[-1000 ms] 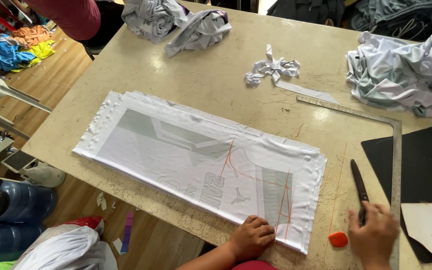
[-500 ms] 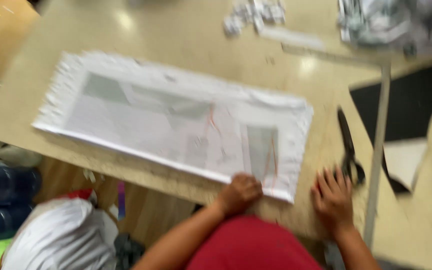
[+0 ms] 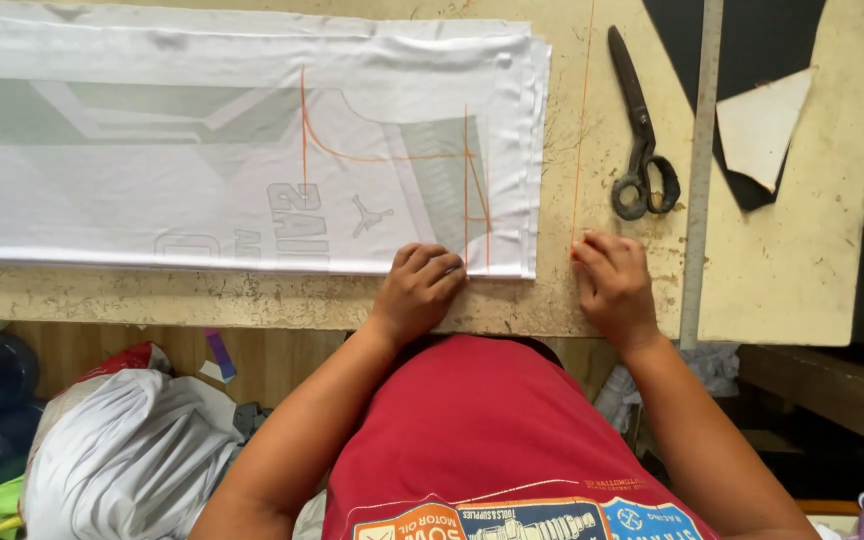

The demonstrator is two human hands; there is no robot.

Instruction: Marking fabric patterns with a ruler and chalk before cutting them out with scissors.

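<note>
Head view: white cloth (image 3: 202, 150), stacked in layers and marked with orange lines, lies flat on the table (image 3: 592, 300) with its long axis running left to right. Left hand (image 3: 417, 290) rests curled, fingers pressed together, on the cloth's near edge just left of its near right corner; it pinches nothing visible. Right hand (image 3: 614, 285) lies flat on bare table right of the cloth, fingers close, clear of its edge, on an orange line. Scissors (image 3: 637, 130) lie beyond the right hand, closed, handles toward it. Ruler (image 3: 700, 170) stands right of the scissors.
</note>
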